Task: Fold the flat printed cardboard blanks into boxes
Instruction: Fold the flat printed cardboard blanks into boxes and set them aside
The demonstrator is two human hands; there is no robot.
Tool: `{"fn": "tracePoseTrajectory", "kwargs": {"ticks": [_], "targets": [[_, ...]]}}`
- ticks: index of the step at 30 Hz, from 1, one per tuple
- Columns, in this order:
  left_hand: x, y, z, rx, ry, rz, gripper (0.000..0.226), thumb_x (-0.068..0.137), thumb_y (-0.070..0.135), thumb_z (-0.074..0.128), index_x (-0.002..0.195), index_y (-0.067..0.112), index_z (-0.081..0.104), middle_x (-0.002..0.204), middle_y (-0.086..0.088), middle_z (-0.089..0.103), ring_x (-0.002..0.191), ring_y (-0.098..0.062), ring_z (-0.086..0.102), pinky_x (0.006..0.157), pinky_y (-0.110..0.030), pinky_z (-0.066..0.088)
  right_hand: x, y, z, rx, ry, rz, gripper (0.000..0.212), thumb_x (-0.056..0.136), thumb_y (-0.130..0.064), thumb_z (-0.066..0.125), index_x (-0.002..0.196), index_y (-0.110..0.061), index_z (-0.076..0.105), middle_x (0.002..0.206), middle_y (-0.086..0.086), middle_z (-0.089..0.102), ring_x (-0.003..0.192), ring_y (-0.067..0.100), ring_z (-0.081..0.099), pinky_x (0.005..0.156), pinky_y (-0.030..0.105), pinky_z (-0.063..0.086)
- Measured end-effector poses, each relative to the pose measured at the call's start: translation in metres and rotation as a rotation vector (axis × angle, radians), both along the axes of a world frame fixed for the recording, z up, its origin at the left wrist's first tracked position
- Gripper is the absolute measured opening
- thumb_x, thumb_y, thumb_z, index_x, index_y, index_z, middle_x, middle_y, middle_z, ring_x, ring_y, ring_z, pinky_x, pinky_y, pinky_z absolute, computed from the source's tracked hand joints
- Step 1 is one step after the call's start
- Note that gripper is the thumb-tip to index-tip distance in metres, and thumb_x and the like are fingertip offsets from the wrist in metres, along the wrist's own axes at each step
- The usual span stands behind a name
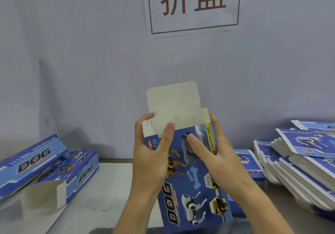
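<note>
The box (190, 170), already opened into a tube at frame centre, is gripped by the left hand (150, 152) and right hand (210, 150); the upright top flap (172, 103) seemingly awaits tucking.

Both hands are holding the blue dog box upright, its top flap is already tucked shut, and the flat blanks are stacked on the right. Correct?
Not quite: the top flap is not tucked shut but stands open above the box, as the head view shows. Left hand and right hand do hold it upright, with flat blanks stacked right.
</note>
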State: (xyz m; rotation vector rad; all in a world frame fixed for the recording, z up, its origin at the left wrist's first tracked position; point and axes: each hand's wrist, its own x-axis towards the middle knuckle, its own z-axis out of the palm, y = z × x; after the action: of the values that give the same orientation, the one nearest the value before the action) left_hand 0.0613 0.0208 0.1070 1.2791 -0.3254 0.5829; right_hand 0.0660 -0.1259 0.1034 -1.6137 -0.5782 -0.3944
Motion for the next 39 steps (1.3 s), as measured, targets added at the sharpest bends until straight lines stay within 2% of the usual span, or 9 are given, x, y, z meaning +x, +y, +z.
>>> {"fn": "tracePoseTrajectory", "kwargs": {"ticks": [8,11,16,19,23,25,29,36,39], "targets": [[0.000,-0.004,-0.003,0.074,0.005,0.060,0.040,0.069,0.061,0.065,0.099,0.035,0.067,0.088,-0.002,0.077,0.073,-0.021,0.076,0.054,-0.025,0.058,0.002,-0.001,-0.001,0.114,-0.005,0.093,0.050,0.089,-0.060,0.045,0.137,-0.047,0.048,0.124,-0.015,0.067,0.114,0.006,0.065,0.088,0.021,0.056],[-0.001,-0.006,-0.005,0.034,0.015,0.075,0.046,0.081,0.058,0.055,0.095,0.016,0.069,0.083,-0.003,0.075,0.069,-0.019,0.075,0.049,-0.021,0.054,0.003,0.001,-0.002,0.141,0.022,0.001,0.042,0.090,-0.061,0.036,0.118,-0.045,0.064,0.110,-0.001,0.071,0.101,0.017,0.071,0.082,0.033,0.060],[0.000,0.003,-0.008,0.086,0.052,0.105,0.035,0.105,0.011,0.037,0.085,0.001,0.064,0.089,-0.021,0.066,0.065,-0.021,0.073,0.045,-0.024,0.050,-0.001,0.007,0.005,0.125,0.023,-0.057,0.033,0.086,-0.041,0.039,0.084,-0.020,0.064,0.080,0.026,0.057,0.071,0.041,0.056,0.058,0.045,0.049],[0.000,0.005,-0.006,0.088,0.049,0.036,0.031,0.103,0.006,0.032,0.098,0.014,0.062,0.086,-0.014,0.068,0.064,-0.024,0.072,0.047,-0.028,0.053,-0.001,0.007,0.006,0.154,0.070,-0.075,0.019,0.079,-0.035,0.041,0.080,-0.026,0.058,0.061,0.002,0.041,0.060,0.023,0.041,0.052,0.034,0.041],[0.000,0.004,-0.003,-0.004,0.079,-0.087,0.046,0.104,0.010,0.034,0.131,0.046,0.045,0.087,0.000,0.075,0.071,-0.020,0.075,0.054,-0.024,0.056,0.002,0.002,0.004,0.220,0.148,-0.044,0.031,0.094,-0.030,0.049,0.122,-0.044,0.046,0.067,0.001,0.055,0.059,0.015,0.057,0.051,0.026,0.050],[0.000,0.004,-0.003,-0.016,0.085,-0.116,0.047,0.105,0.013,0.034,0.138,0.046,0.043,0.095,-0.003,0.076,0.079,-0.023,0.076,0.057,-0.026,0.058,0.002,0.001,0.008,0.200,0.124,0.003,0.039,0.095,-0.025,0.047,0.124,-0.050,0.054,0.085,0.015,0.064,0.078,0.029,0.068,0.061,0.032,0.060],[0.001,0.001,-0.002,-0.056,0.056,-0.020,0.030,0.099,0.017,0.042,0.108,0.039,0.061,0.104,-0.012,0.070,0.092,-0.041,0.069,0.065,-0.040,0.056,0.001,0.001,0.006,0.260,0.066,0.049,0.034,0.079,-0.031,0.041,0.105,-0.030,0.062,0.071,-0.004,0.069,0.067,0.011,0.069,0.055,0.021,0.054],[0.000,0.000,-0.009,-0.121,0.042,0.023,0.038,0.105,0.030,0.038,0.079,0.016,0.062,0.097,-0.006,0.075,0.089,-0.028,0.076,0.057,-0.028,0.060,0.003,0.000,-0.007,0.449,0.126,-0.082,0.056,0.088,-0.061,0.032,0.088,-0.017,0.067,0.101,0.019,0.072,0.099,0.042,0.069,0.090,0.064,0.052],[0.002,0.000,-0.006,-0.074,0.059,0.018,0.034,0.105,0.031,0.038,0.088,0.011,0.059,0.093,-0.022,0.069,0.076,-0.028,0.073,0.054,-0.030,0.057,0.006,-0.001,0.001,0.377,0.096,-0.054,0.047,0.096,-0.052,0.034,0.108,-0.021,0.068,0.113,0.011,0.071,0.108,0.027,0.068,0.089,0.048,0.057]]}}
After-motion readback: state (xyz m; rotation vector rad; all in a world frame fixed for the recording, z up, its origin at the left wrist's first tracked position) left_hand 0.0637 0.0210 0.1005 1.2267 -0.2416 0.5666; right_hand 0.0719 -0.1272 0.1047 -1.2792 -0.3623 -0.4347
